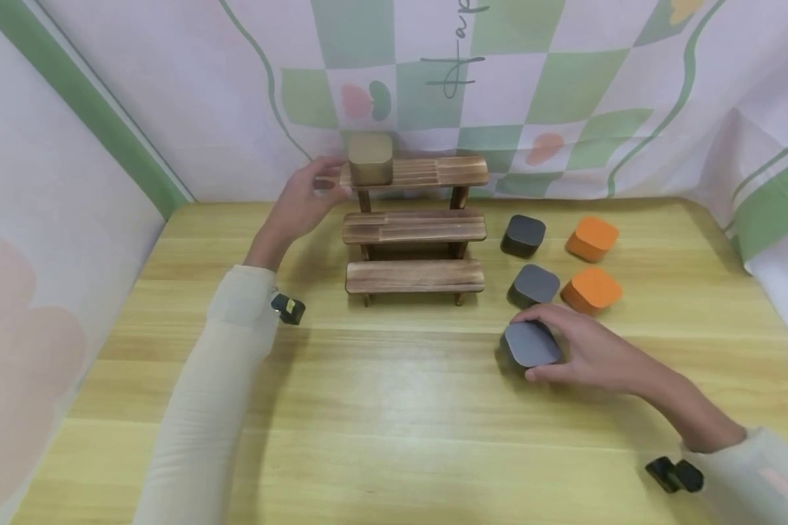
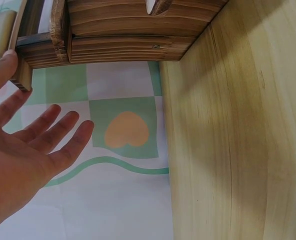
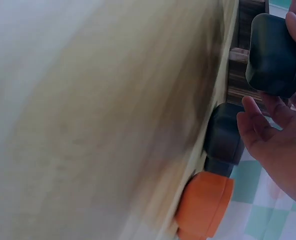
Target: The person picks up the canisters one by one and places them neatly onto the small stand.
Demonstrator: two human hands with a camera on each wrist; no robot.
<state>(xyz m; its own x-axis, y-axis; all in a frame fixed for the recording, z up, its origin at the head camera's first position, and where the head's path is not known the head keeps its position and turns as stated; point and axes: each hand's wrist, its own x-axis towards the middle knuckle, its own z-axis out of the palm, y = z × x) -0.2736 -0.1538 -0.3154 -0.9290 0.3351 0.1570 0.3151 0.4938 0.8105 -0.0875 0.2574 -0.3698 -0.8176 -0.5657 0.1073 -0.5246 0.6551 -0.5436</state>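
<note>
Head view: the grey block, frontmost of its cluster, is pinched between the right hand's thumb and fingers, best held level and clear of the dark block behind, while the left hand's fingers spread at the wooden shelf's top end.

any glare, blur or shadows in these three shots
Head view: pale glare on the wooden table, soft shadow right of the left sleeve; left wrist view: table grain readable, faint shadowing; right wrist view: table smeared, whitish at upper left, held gray block looking dark.
</note>
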